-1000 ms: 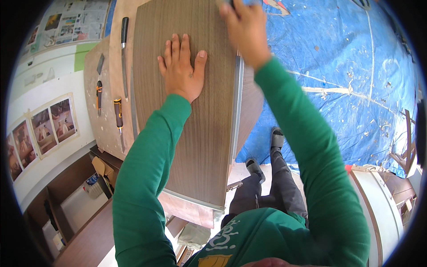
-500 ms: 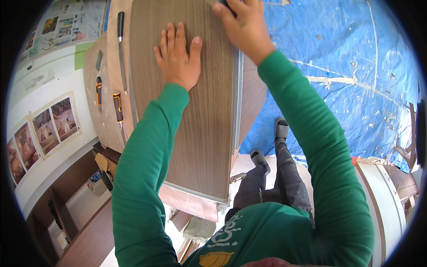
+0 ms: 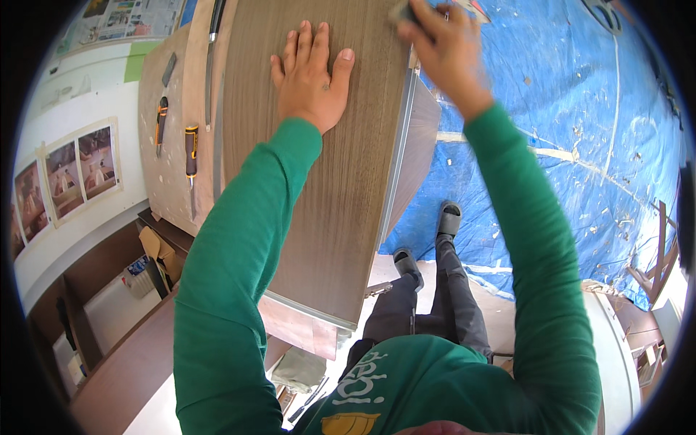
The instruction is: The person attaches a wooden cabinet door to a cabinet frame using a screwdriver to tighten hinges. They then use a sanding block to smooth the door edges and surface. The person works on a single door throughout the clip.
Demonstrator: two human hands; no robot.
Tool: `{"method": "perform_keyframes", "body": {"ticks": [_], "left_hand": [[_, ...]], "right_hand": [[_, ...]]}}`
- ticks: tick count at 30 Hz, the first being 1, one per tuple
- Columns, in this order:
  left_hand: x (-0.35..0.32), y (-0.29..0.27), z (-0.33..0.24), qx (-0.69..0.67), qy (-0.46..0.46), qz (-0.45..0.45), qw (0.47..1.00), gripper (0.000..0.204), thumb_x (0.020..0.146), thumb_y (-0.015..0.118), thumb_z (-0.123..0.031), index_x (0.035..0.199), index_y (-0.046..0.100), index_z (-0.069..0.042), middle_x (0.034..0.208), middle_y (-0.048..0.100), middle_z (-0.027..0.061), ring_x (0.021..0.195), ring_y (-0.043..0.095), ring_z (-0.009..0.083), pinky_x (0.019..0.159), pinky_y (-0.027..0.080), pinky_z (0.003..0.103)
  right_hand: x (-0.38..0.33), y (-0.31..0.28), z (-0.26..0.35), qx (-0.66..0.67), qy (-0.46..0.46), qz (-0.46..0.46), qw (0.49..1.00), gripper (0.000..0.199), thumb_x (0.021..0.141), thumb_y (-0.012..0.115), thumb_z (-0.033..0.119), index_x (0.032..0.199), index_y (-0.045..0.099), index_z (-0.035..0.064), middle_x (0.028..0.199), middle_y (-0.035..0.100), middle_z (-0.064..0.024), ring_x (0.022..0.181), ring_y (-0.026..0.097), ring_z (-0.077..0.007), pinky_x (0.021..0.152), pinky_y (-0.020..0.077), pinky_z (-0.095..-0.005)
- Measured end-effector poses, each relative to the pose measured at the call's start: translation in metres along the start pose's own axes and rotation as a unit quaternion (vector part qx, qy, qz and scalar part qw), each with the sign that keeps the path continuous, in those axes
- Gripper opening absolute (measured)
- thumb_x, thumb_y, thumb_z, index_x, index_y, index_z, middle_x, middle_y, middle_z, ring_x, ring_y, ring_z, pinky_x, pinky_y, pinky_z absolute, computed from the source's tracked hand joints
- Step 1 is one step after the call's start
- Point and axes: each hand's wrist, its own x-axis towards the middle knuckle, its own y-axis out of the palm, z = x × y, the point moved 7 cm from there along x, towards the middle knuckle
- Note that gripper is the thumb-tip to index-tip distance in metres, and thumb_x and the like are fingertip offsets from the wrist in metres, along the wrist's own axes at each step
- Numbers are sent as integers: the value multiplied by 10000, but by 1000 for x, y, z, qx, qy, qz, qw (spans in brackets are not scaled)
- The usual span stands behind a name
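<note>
A wood-grain brown panel (image 3: 319, 210) lies lengthwise in front of me, a light strip running down its right edge. Flat on its upper part rests my left hand (image 3: 312, 83), fingers spread and nothing in them. My right hand (image 3: 453, 54) is at the panel's far right edge. It is blurred by motion, its fingers closed round a small dark block (image 3: 403, 11). The block is partly hidden by the fingers and cut by the top of the view, so its exact kind cannot be made out.
Left of the panel, a speckled board holds a screwdriver (image 3: 191, 152), an orange-and-black cutter (image 3: 161, 119) and a long file (image 3: 211, 69). A blue tarp (image 3: 536, 210) with scraps covers the floor at right. Open shelving (image 3: 109, 304) stands at lower left.
My right hand has moved right and slightly down in the picture with the block. The panel and my left hand appear shifted a little as the view turned; the left hand stays flat.
</note>
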Motion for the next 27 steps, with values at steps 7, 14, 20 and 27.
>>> {"method": "perform_keyframes", "body": {"ticks": [7, 14, 20, 27], "left_hand": [[-9, -2, 10, 14, -7, -7, 1000, 687, 1073, 353, -575, 1613, 383, -152, 1705, 296, 111, 1598, 183, 302, 1286, 58, 549], [-3, 1, 6, -4, 4, -21, 1000, 690, 1072, 354, -583, 1606, 398, -149, 1700, 306, 116, 1593, 198, 306, 1280, 62, 565], [-7, 1, 12, 7, 2, -20, 1000, 693, 1069, 346, -596, 1609, 397, -164, 1701, 307, 103, 1593, 198, 300, 1282, 60, 559], [-2, 3, 9, -5, 2, -24, 1000, 697, 1069, 332, -608, 1615, 386, -178, 1704, 305, 90, 1593, 200, 287, 1283, 59, 560]], "right_hand": [[-74, -36, 74, 24, -52, 169, 984, 613, 872, 772, 270, 1463, 608, 291, 1143, 580, -128, 1016, 557, -351, 903, 471, -491], [3, -6, 28, -59, -57, 103, 991, 541, 876, 757, 299, 1408, 660, 282, 1163, 584, -111, 1040, 567, -362, 910, 474, -500], [-65, -35, 66, -7, -28, 155, 987, 513, 891, 751, 316, 1395, 665, 270, 1145, 602, -135, 1025, 575, -374, 907, 478, -512], [32, -6, 6, -59, -112, 47, 991, 407, 910, 732, 301, 1307, 695, 218, 1129, 646, -124, 1005, 606, -386, 809, 491, -531]]}}
